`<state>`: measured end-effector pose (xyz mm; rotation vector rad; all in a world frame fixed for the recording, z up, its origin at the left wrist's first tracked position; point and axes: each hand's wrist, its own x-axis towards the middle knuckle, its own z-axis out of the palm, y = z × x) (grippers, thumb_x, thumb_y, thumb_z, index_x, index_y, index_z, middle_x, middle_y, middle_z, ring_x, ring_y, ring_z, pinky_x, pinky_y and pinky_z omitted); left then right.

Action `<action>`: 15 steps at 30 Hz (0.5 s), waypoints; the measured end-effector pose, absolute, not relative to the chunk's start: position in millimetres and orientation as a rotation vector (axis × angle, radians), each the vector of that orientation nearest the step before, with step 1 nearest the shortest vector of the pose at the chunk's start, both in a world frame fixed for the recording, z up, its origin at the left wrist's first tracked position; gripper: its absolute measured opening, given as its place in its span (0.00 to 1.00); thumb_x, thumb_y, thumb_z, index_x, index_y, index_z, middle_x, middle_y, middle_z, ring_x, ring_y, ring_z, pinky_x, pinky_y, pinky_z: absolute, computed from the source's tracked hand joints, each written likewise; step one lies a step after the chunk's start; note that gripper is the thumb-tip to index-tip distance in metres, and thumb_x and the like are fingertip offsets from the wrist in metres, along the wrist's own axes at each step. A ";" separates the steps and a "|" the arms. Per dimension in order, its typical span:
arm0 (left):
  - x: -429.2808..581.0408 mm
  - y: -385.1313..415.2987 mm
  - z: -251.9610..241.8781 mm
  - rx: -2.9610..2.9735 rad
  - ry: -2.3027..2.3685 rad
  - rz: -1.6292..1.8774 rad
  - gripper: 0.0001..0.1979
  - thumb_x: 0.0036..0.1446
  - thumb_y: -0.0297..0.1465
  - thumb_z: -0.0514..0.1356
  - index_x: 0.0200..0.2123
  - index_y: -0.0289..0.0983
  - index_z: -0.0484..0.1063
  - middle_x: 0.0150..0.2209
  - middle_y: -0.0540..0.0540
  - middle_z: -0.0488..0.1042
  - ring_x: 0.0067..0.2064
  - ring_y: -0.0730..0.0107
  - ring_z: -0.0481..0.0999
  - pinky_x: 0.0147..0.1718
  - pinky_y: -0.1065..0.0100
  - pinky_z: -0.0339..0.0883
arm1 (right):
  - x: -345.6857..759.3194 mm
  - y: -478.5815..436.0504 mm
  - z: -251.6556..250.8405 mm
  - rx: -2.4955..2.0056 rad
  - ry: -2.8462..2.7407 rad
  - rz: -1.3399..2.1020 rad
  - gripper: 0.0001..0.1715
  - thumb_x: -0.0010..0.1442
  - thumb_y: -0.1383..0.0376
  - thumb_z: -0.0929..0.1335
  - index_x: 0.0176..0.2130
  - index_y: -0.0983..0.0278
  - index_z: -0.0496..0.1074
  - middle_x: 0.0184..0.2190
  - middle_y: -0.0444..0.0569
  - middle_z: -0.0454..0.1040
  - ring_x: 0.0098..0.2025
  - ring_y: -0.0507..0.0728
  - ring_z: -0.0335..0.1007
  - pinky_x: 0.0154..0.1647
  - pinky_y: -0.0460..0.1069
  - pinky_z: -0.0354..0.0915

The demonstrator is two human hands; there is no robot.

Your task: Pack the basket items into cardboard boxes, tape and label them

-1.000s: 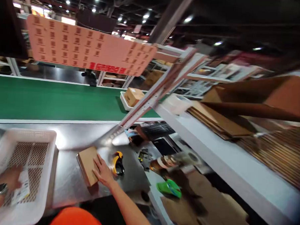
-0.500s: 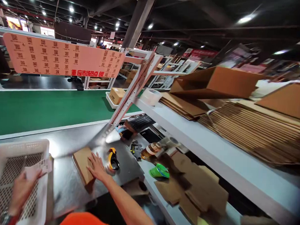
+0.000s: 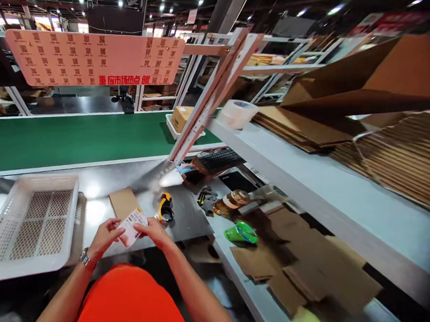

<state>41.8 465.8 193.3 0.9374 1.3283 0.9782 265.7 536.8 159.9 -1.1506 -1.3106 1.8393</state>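
A white printed shipping label (image 3: pixel 132 227) is held up in front of my body, between both hands. My right hand (image 3: pixel 155 230) pinches its right edge with thumb and fingers. At its left edge, my left hand (image 3: pixel 105 237) has the thumb and fingers closed on the label. Just behind the label a brown cardboard box (image 3: pixel 123 203) lies on the metal table, partly covered by it. To the right of the box rests a yellow and black tape dispenser (image 3: pixel 165 208).
A white plastic basket (image 3: pixel 72 221) stands at the left of the metal table (image 3: pixel 187 212). Beyond runs a green conveyor belt (image 3: pixel 77 138) carrying a boxed tray. The right shelf (image 3: pixel 272 154) bears tape rolls (image 3: pixel 236 114) and flat cardboard (image 3: pixel 396 154); below are a bottle (image 3: pixel 230 203) and a green container (image 3: pixel 241 233).
My right hand has left the box and now grips the label. My left hand has brought the label rightward from over the basket. The camera view has shifted.
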 end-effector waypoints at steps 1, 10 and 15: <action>50.2 463.7 191.4 0.982 1.285 0.888 0.27 0.41 0.48 0.79 0.40 0.35 0.87 0.36 0.40 0.86 0.33 0.62 0.80 0.31 0.68 0.70 | 277.7 536.2 162.7 -1.158 -1.405 1.876 0.33 0.43 0.40 0.85 0.31 0.65 0.84 0.26 0.49 0.82 0.27 0.55 0.74 0.30 0.49 0.70; 154.8 441.0 183.1 0.791 1.390 0.988 0.26 0.42 0.49 0.79 0.37 0.33 0.87 0.36 0.36 0.87 0.32 0.58 0.81 0.29 0.65 0.68 | 336.1 489.6 159.8 -1.165 -0.854 1.766 0.39 0.47 0.38 0.84 0.46 0.62 0.85 0.42 0.51 0.86 0.37 0.56 0.80 0.33 0.47 0.71; 192.5 428.4 175.4 0.643 1.485 1.109 0.30 0.40 0.51 0.80 0.36 0.31 0.87 0.37 0.35 0.87 0.30 0.62 0.79 0.28 0.65 0.69 | 371.9 438.3 143.1 -1.075 -0.846 1.960 0.38 0.49 0.37 0.84 0.41 0.64 0.86 0.40 0.53 0.86 0.40 0.58 0.80 0.38 0.49 0.73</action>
